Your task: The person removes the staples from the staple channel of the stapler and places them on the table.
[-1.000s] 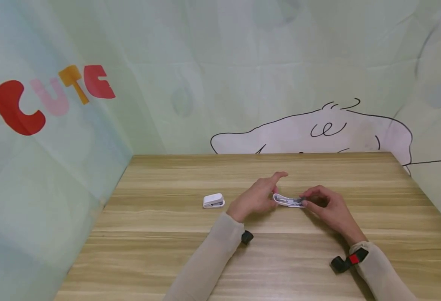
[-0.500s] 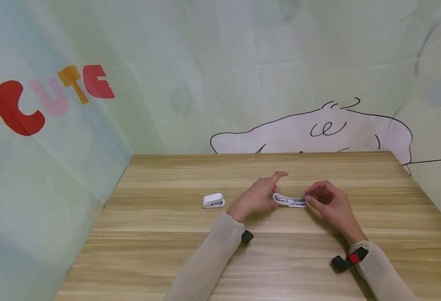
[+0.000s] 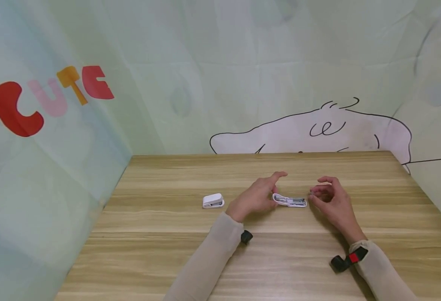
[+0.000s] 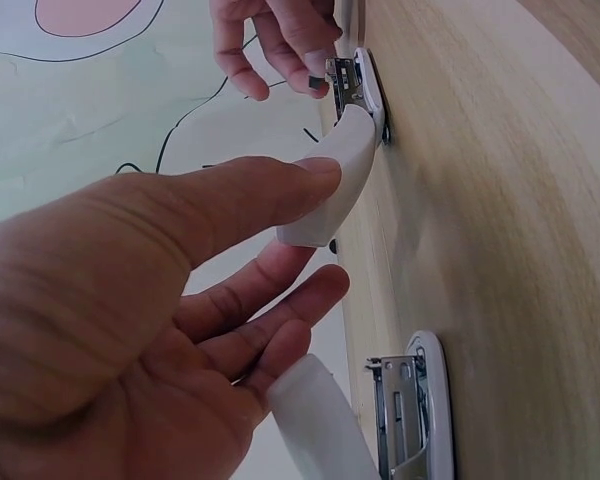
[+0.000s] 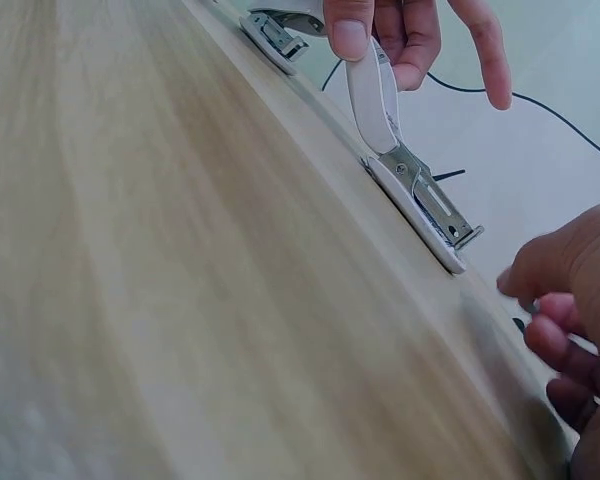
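My left hand point(image 3: 256, 195) pinches the white top cover point(image 4: 350, 165) of a stapler point(image 3: 291, 202) between thumb and fingers. That cover is swung up from the base, so the metal staple channel point(image 5: 432, 195) lies exposed. Just right of the stapler's far end, my right hand point(image 3: 335, 205) is apart from it. A tiny dark piece point(image 4: 316, 82), perhaps a short strip of staples, is pinched between its thumb and fingertips. Its details are too small to tell.
A second white stapler point(image 3: 213, 201) rests on the wooden table point(image 3: 160, 251), left of my left hand. Behind the table hangs a printed cloth backdrop point(image 3: 190, 83). Small black cameras point(image 3: 338, 264) are strapped at both wrists.
My right hand has drawn back to the right, away from the stapler's channel, with the small dark piece at its fingertips. The left hand and the stapler have stayed in place.
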A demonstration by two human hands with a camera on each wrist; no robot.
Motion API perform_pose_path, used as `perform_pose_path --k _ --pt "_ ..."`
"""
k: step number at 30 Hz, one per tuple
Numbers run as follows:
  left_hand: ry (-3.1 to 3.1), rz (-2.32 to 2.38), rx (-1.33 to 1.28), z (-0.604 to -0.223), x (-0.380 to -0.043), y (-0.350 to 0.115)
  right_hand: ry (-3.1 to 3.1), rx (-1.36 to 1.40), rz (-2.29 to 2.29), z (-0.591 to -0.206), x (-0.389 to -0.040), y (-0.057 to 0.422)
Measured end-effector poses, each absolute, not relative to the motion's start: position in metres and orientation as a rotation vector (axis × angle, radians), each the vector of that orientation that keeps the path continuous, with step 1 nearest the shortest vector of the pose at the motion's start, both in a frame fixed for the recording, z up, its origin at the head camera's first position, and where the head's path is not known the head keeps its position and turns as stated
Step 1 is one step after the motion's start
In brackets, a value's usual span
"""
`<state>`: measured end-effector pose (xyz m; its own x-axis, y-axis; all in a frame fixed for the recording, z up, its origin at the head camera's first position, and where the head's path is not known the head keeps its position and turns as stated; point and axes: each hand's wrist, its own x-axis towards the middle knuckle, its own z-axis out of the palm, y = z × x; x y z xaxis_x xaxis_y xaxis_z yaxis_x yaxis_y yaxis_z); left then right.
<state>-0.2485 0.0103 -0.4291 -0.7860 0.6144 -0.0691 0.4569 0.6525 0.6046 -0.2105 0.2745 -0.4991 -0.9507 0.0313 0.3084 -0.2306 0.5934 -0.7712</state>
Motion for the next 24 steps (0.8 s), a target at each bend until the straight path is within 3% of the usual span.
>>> perform_pose_path --k 24 --pt "2.623 0.848 0.947 -0.4325 -0.2495 0.0079 -2.550 0.226 1.196 -0.5037 -0.2130 0.2725"
